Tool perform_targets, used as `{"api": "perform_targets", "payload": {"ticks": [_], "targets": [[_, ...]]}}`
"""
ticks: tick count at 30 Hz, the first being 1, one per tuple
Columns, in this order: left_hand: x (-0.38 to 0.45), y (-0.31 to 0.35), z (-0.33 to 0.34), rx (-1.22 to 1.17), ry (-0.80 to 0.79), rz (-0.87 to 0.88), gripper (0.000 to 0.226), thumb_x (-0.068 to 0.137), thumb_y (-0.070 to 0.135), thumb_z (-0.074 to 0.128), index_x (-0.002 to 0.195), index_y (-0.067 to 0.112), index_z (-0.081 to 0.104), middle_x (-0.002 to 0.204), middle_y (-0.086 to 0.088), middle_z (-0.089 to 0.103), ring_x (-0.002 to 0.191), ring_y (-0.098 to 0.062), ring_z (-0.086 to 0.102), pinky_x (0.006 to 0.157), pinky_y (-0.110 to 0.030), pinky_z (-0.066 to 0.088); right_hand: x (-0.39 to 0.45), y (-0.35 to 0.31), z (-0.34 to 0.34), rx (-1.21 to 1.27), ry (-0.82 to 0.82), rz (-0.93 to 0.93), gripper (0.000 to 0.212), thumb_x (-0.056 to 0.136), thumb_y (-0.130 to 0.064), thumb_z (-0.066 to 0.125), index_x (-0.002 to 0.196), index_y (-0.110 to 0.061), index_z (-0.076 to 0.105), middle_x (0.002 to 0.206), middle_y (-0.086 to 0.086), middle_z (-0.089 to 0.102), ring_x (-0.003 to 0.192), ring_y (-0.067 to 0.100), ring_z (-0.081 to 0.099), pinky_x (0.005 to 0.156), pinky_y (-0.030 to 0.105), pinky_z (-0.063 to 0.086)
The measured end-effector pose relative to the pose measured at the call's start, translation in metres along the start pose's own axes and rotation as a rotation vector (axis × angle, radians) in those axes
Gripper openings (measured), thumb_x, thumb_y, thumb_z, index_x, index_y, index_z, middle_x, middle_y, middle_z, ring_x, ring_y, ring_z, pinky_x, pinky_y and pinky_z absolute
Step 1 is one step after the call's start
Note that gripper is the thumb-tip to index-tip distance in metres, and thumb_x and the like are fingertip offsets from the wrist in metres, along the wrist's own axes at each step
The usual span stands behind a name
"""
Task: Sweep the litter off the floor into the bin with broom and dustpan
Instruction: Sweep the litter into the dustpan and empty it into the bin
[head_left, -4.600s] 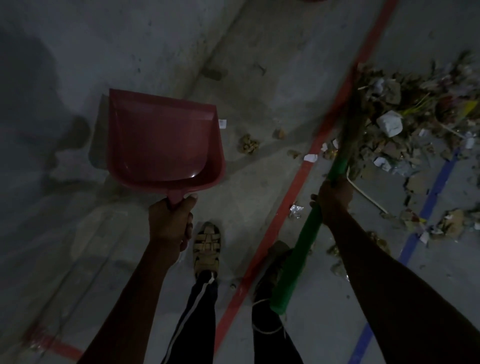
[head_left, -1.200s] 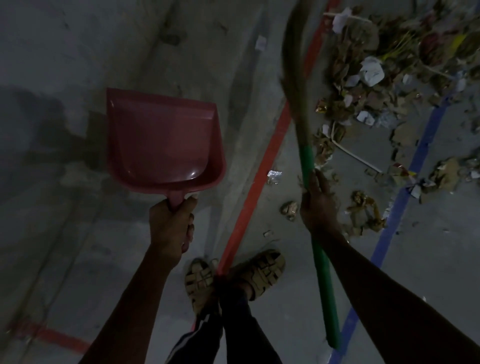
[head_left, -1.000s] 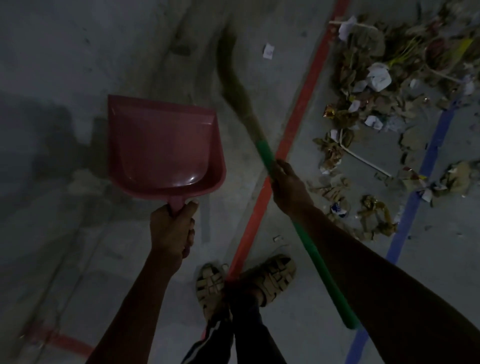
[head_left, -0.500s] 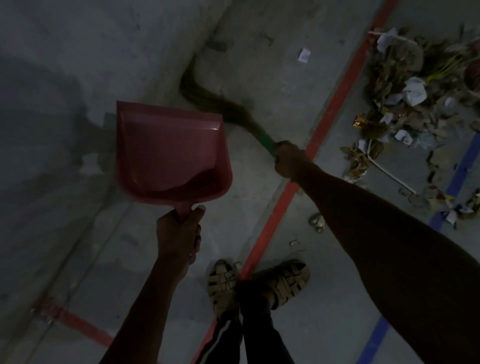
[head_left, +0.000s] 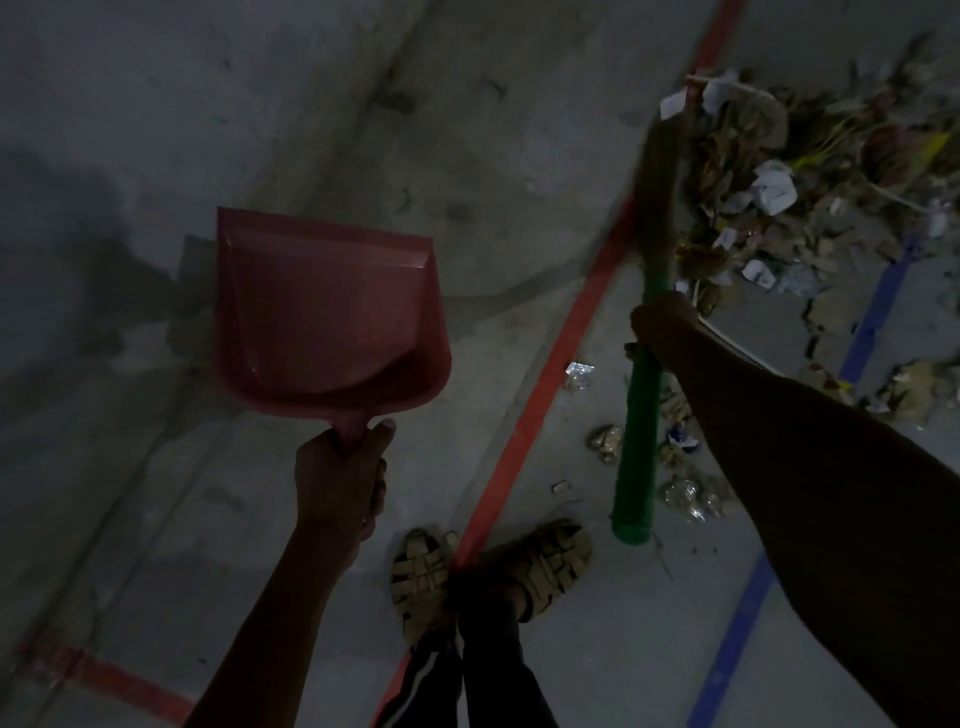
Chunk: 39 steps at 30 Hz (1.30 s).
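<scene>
1. Dim concrete floor lies below you, crossed by a red line and a blue line.
2. Your left hand grips the handle of the red dustpan, held above the floor.
3. Your right hand is wrapped round the green broom handle, bristles blurred beside the litter heaped upper right.
4. Scraps lie near your sandals.

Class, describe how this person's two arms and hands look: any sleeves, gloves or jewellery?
Both forearms are bare, with no sleeves showing. The left hand and right hand wear no gloves, and no rings, watch or bracelet are visible, though the light is dim.
</scene>
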<state>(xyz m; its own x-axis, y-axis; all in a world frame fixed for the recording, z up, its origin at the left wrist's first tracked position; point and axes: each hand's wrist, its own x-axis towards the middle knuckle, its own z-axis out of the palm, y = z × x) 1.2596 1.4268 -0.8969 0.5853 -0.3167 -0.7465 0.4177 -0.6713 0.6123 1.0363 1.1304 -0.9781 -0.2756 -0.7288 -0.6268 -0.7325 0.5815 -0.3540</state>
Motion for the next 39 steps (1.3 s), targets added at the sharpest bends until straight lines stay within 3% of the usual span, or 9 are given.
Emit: {"api": "perform_targets", "payload": {"ticks": [2,5,10,16,21,28,31,35,39], "targets": [[-0.003,0.000,0.005,0.018,-0.007,-0.012,0.034,0.092,0.027,0.073,0.072,0.011,0.050,0.050,-0.007,0.046,0.033,-0.015,0.038,0.040,-0.017,0.025,-0.002,0.016,-0.015,-0.089,0.078,0.002,0.031,0.092,-0.010,0.057,0.121,0.002,0.053,0.106,0.020,0.060,0.082,0.035,0.068,0.069,0.042,0.060],[-0.009,0.000,0.010,0.034,-0.029,-0.006,0.035,0.091,0.027,0.074,0.070,0.012,0.050,0.051,-0.006,0.046,0.033,-0.015,0.037,0.042,-0.017,0.025,-0.024,0.044,-0.034,-0.339,0.151,-0.129,0.041,0.094,-0.011,0.056,0.132,0.000,0.046,0.134,0.021,0.046,0.110,0.043,0.058,0.089,0.042,0.051],[-0.021,0.003,0.013,0.057,-0.088,0.029,0.024,0.093,0.022,0.072,0.079,0.011,0.056,0.050,-0.002,0.045,0.034,-0.014,0.037,0.049,-0.024,0.027,-0.078,0.103,-0.051,-0.349,0.123,-0.365,0.049,0.095,-0.005,0.047,0.140,-0.014,0.031,0.136,0.015,0.043,0.079,0.036,0.062,0.062,0.049,0.057],[-0.036,0.009,0.028,0.106,-0.117,0.090,0.027,0.092,0.025,0.073,0.077,0.011,0.055,0.049,-0.002,0.048,0.033,-0.013,0.039,0.048,-0.023,0.028,-0.121,0.192,-0.046,-0.439,-0.078,-0.637,0.053,0.099,-0.011,0.052,0.150,-0.015,0.037,0.141,0.013,0.047,0.084,0.017,0.060,0.058,0.023,0.049],[-0.048,-0.006,0.043,0.161,-0.159,0.117,0.026,0.092,0.024,0.074,0.078,0.011,0.055,0.050,-0.002,0.048,0.035,-0.013,0.040,0.048,-0.025,0.031,-0.125,0.267,-0.029,-0.536,-0.314,-0.514,0.052,0.100,-0.022,0.051,0.150,-0.027,0.036,0.141,0.001,0.048,0.087,0.016,0.062,0.072,0.034,0.059],[-0.074,-0.050,0.042,0.170,-0.117,0.089,0.035,0.090,0.025,0.075,0.068,0.015,0.050,0.048,-0.002,0.048,0.035,-0.015,0.040,0.045,-0.023,0.029,-0.141,0.312,-0.027,-0.423,-0.017,-0.323,0.056,0.101,-0.013,0.046,0.151,-0.013,0.024,0.135,0.014,0.045,0.064,0.020,0.059,0.053,0.038,0.056],[-0.098,-0.071,0.041,0.153,-0.085,0.081,0.035,0.091,0.023,0.075,0.068,0.013,0.050,0.046,-0.003,0.047,0.033,-0.014,0.039,0.039,-0.018,0.027,-0.156,0.320,-0.032,-0.346,0.042,-0.328,0.054,0.101,-0.011,0.045,0.152,-0.010,0.026,0.140,0.016,0.042,0.061,0.015,0.055,0.048,0.024,0.044],[-0.134,-0.093,0.042,0.103,-0.037,0.065,0.034,0.092,0.021,0.074,0.071,0.009,0.050,0.054,-0.009,0.048,0.032,-0.013,0.038,0.034,-0.015,0.024,-0.169,0.346,-0.037,-0.412,-0.031,-0.582,0.061,0.099,-0.012,0.049,0.155,-0.006,0.025,0.157,0.017,0.026,0.073,0.028,0.064,0.056,0.030,0.048],[-0.168,-0.117,0.045,0.025,0.002,0.038,0.041,0.094,0.022,0.072,0.064,0.009,0.047,0.044,-0.005,0.045,0.028,-0.012,0.036,0.034,-0.015,0.024,-0.177,0.378,-0.041,-0.481,-0.236,-0.829,0.065,0.097,-0.015,0.051,0.156,-0.015,0.025,0.159,0.008,0.026,0.070,0.024,0.065,0.066,0.037,0.059]]}}
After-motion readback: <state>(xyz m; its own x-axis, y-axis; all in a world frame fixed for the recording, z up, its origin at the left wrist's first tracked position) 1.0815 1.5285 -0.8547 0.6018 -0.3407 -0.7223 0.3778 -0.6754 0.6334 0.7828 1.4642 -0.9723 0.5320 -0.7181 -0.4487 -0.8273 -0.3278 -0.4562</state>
